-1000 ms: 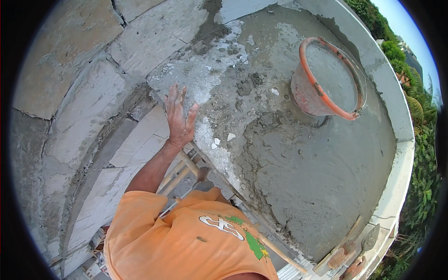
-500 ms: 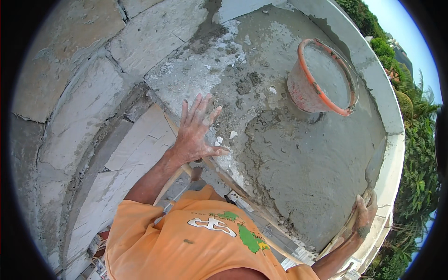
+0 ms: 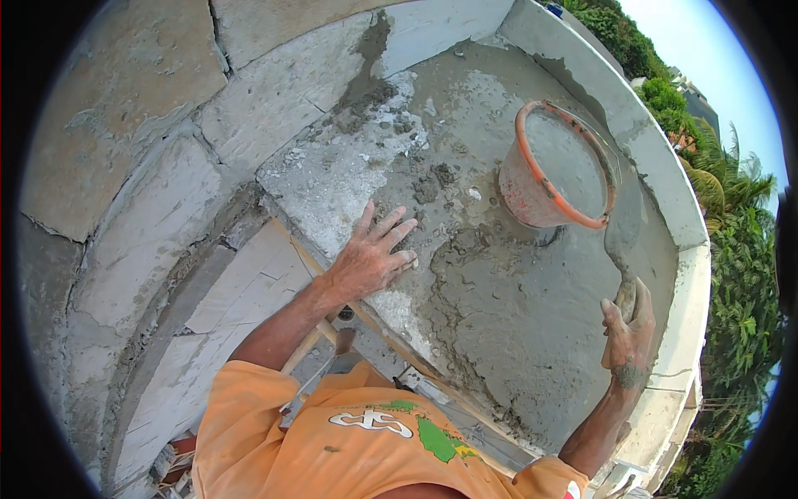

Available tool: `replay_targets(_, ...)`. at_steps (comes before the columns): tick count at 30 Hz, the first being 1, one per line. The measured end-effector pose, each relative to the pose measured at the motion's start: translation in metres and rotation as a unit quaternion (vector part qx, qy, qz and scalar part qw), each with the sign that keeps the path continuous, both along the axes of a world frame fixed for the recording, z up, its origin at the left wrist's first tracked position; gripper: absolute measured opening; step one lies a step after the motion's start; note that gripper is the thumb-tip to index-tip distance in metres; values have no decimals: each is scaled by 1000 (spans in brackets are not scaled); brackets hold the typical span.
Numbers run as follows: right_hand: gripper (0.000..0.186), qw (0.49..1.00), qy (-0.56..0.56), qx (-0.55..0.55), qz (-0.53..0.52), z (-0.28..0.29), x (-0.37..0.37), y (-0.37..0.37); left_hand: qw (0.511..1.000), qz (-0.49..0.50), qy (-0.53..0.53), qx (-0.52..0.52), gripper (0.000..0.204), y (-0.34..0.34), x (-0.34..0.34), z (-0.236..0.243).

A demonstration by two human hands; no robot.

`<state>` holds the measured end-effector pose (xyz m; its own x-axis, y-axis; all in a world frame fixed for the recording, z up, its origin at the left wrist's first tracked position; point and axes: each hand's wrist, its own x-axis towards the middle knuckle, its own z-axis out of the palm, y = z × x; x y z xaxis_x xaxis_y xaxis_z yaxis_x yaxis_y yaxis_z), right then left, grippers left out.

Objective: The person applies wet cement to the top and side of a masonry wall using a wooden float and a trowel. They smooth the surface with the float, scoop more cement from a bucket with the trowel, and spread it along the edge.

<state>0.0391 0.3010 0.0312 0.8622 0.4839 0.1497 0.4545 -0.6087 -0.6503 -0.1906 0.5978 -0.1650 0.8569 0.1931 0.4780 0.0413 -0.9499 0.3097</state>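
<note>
My right hand [image 3: 629, 341] is wrapped round the handle of a trowel [image 3: 619, 235], whose grey, mortar-coated blade points away from me. The blade lies beside the right side of an orange-rimmed bucket [image 3: 532, 193], over the wet mortar [image 3: 549, 291]. Grey, mostly smooth mix fills that bucket, which stands in the mortar bed. My left hand [image 3: 374, 254] holds nothing; its dusty fingers are apart and bent over the whitish, crumbly strip [image 3: 332, 179] near the slab's edge. Whether the palm bears weight there I cannot tell.
A low block wall [image 3: 683, 308] curves round the far and right sides, with trees [image 3: 744, 266] beyond. At the left rise large pale blocks [image 3: 166, 208]. Wooden boards [image 3: 424, 362] edge the slab nearest me, with a drop below them.
My right hand has moved up and left from the wall side, bringing the trowel into plain view by the bucket. My left hand has come down and right, fingers more bent.
</note>
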Motion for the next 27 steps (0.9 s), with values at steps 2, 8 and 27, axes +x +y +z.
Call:
replay_targets(2, 57, 1000, -5, -25, -11, 2, 10, 10, 1000, -9, -2, 2, 22, 0, -2, 0)
replay_targets(8, 52, 917, -336, -203, 66, 37, 43, 49, 1000, -1, -30, 2, 10, 1, -8, 9)
replay_targets(27, 26, 868, -160, -430, 189, 49, 120, 152, 905, 362, -199, -100, 44, 66, -27, -33)
